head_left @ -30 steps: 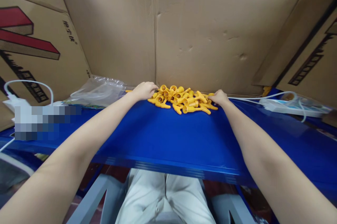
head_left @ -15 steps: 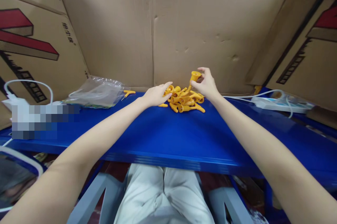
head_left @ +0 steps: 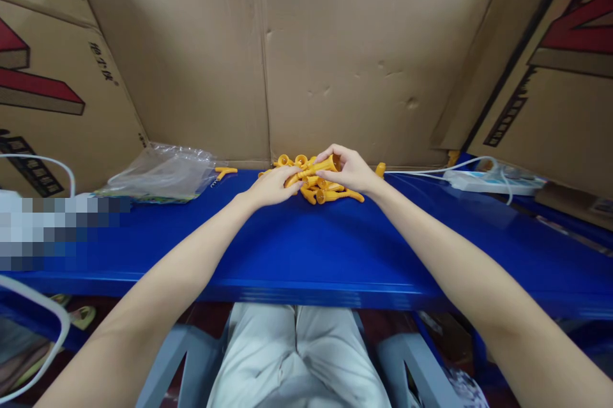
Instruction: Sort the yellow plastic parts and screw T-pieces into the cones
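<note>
A pile of small yellow plastic parts [head_left: 330,189] lies on the blue table [head_left: 316,248] against the cardboard wall. Both hands meet just above the pile. My right hand [head_left: 352,170] is closed around one yellow part [head_left: 313,170], holding it sideways. My left hand [head_left: 274,184] pinches the other end of the same part with its fingertips. One loose yellow part [head_left: 225,172] lies alone to the left of the pile, and another [head_left: 380,169] peeks out behind my right wrist.
A crumpled clear plastic bag [head_left: 163,172] lies at the left rear of the table. A white power strip [head_left: 483,181] with cables sits at the right rear. Cardboard sheets [head_left: 345,57] wall in the back and both sides. Grey chair legs show under the table.
My right hand lifted one yellow part from the pile, then brought it down and left. My left hand rose from the pile and took hold of that part's other end.
</note>
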A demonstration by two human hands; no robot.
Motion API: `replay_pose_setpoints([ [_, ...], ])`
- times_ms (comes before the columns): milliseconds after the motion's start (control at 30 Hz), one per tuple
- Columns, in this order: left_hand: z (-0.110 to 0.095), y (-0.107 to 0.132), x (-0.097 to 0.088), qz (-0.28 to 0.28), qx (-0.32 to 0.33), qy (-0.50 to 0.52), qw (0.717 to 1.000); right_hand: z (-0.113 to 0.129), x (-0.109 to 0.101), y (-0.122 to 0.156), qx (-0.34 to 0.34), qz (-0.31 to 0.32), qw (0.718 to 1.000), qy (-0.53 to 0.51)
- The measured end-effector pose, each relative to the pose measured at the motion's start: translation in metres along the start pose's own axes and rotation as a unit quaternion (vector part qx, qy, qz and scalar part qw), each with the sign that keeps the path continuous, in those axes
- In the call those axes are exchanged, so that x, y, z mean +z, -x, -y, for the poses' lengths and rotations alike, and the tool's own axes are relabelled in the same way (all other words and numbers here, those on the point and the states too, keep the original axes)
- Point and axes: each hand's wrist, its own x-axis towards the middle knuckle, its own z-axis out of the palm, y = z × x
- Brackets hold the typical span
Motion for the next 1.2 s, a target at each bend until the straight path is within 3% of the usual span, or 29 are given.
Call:
replay_pose_setpoints([
  [167,-0.002,0.005,-0.012,0.006,-0.055,-0.096,0.994,-0.008,0.005,0.002,-0.027,0.048,0.992,0.116],
  [367,-0.008,0.006,-0.017,0.025,-0.083,-0.145,0.986,-0.015,0.016,0.005,-0.017,0.133,0.939,0.318],
  [567,-0.006,0.002,-0.019,-0.017,-0.083,-0.117,0.989,-0.007,0.018,0.008,-0.102,0.081,0.876,0.464],
  [700,-0.002,-0.002,-0.019,-0.028,-0.112,-0.012,0.993,-0.006,0.017,0.008,-0.177,0.053,0.838,0.513],
  [800,0.0,-0.002,-0.02,0.051,-0.168,0.132,0.976,-0.003,0.016,0.008,-0.203,0.051,0.821,0.532],
  [900,0.002,0.0,-0.024,0.159,-0.199,0.251,0.934,0.0,0.017,0.008,-0.216,0.069,0.806,0.547],
  [1033,0.006,0.003,-0.031,0.248,-0.221,0.317,0.888,0.002,0.02,0.01,-0.241,0.072,0.795,0.553],
  [1200,0.016,0.005,-0.035,0.328,-0.204,0.377,0.842,0.002,0.022,0.01,-0.268,0.036,0.805,0.528],
])
